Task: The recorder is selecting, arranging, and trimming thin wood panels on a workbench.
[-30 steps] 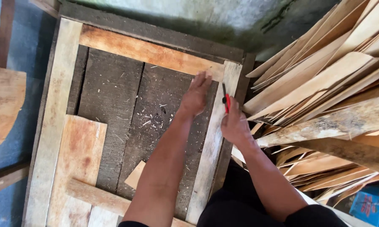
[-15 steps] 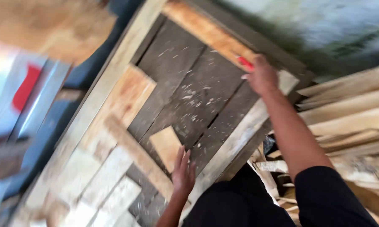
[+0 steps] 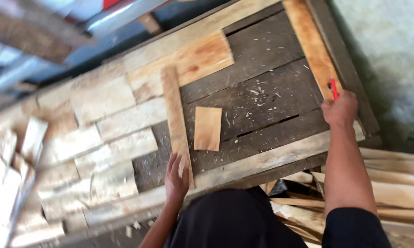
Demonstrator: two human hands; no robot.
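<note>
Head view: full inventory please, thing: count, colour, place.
wooden frame: one, pale weathered wood, fills the middle of the view
dark boards: several, grey-brown, bed inside the frame, littered with pale chips
long strip: one, light brown, lying across the bed
small veneer piece: one, tan, loose on the dark boards right of the strip
veneer sheets: many, pale to orange, covering the frame's left part
veneer pile: one heap, pale, lower right outside the frame
red tool: one, kind unclear, in the right hand
left hand: on the long strip's near end
right hand: closed around the red tool, at the frame's right edge
</note>
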